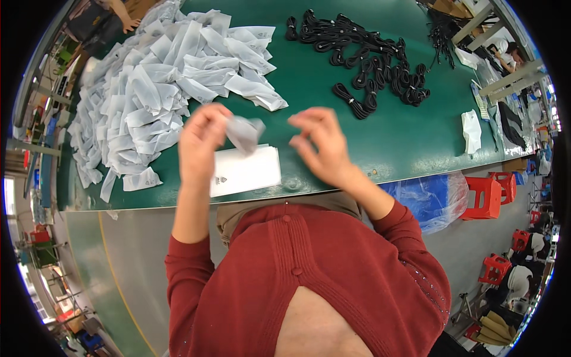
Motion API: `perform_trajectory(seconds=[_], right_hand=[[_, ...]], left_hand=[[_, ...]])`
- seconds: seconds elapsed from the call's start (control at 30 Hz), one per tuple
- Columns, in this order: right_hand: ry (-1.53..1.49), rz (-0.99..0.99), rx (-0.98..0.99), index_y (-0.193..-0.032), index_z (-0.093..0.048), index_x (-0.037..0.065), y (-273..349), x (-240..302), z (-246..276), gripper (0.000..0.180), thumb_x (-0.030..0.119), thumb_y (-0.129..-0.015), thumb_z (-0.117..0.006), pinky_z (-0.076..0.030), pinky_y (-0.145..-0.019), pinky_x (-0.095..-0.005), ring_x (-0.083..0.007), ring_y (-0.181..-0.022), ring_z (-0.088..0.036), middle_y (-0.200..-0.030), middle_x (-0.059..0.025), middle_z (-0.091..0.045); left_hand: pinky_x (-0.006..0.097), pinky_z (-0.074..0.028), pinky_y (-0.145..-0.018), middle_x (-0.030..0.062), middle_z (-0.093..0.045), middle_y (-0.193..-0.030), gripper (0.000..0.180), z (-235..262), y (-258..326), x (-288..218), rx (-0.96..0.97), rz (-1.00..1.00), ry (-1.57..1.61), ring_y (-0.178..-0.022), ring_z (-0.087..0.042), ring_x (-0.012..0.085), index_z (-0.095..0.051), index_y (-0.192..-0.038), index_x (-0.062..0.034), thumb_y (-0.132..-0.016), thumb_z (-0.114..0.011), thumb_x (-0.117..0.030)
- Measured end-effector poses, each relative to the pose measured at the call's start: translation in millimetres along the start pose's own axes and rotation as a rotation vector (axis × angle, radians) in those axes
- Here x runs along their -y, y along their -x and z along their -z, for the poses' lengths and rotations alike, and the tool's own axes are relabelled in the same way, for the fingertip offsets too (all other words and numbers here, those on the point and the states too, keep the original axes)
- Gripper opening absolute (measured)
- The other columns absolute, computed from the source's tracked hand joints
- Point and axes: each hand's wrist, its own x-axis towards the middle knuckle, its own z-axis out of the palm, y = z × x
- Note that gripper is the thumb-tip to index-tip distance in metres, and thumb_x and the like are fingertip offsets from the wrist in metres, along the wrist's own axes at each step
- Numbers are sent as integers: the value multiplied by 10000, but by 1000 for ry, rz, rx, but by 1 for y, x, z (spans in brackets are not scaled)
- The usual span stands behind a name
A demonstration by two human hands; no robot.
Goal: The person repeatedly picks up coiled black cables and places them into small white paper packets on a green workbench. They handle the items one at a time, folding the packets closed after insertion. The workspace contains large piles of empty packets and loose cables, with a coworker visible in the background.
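Note:
My left hand (202, 140) is closed on one end of a translucent plastic bag (245, 134), which is blurred and looks dark inside. Beneath that bag lies a stack of flat, pale bags (253, 174) at the table's near edge. To the right of it, my right hand (326, 146) hovers with thumb and fingers apart and nothing seen between them. A large heap of filled translucent bags (148, 89) covers the table's left side. Farther right lie bundles of coiled black cable (372, 74), each tied at its middle.
The table (309, 65) has a green top. A crumpled white bag (471, 132) and a pen-like tool (479, 98) lie toward its right end. Red stools (482, 198) and a plastic-wrapped blue bundle (429, 199) stand below. Another person's hand (129, 24) shows at the far left.

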Motion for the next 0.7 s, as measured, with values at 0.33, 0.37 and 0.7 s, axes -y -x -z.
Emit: perform_trajectory(seconds=[0.33,0.37,0.7], right_hand=[[981,-173,80,-1099,-640,36,25,-103,51,301,126,-818,-701,-434,-770,-445,-303,-960,-567,-960,-113,-631],[857,-196,54,-1090,-644,29,27,-101,49,275,121,-834,-687,-445,-760,-439,-301,-926,-582,-943,-118,-635],[-38,-287,200,-1127,-649,13,42,-7,15,231,71,-903,-638,-486,-657,-366,-293,-720,-597,-852,-138,-592]], left_hand=[[279,-486,-739,65,-633,-1013,199,3,10,9,-63,-338,-689,-865,-590,154,-664,-1030,-59,-835,-693,-33],[284,-494,-697,76,-625,-1014,207,-13,26,16,53,-193,-661,-866,-596,174,-670,-994,-56,-800,-716,-2],[301,-471,-657,82,-595,-839,97,-45,69,70,133,-129,-754,-713,-557,198,-624,-865,9,-820,-709,-5]])
